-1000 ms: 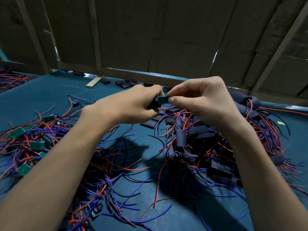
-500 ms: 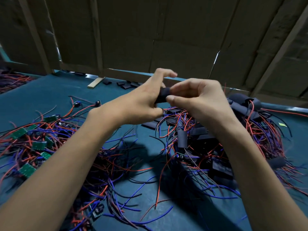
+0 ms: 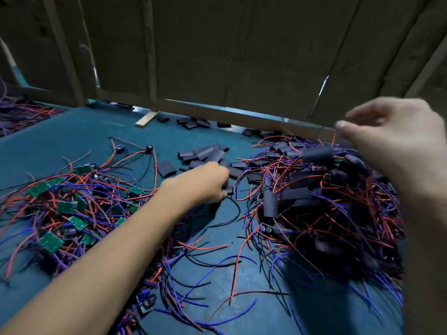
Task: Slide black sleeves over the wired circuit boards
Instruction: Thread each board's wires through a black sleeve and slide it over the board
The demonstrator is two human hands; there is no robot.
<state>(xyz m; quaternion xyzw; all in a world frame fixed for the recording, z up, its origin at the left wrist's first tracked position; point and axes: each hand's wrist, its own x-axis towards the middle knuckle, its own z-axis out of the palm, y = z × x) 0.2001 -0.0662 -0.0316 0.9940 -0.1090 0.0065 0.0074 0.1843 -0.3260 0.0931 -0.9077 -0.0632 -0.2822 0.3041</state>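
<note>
Left hand (image 3: 205,183) curls over loose black sleeves (image 3: 205,153), grasp unclear; right hand (image 3: 387,139) pinches blurred wires; sleeves judged light, soft; grip mid-body.

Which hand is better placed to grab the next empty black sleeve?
Left. The left hand is low on the teal table, right beside the loose flat black sleeves. The right hand is raised over the heap of sleeved, wired boards, farther from them.
</note>
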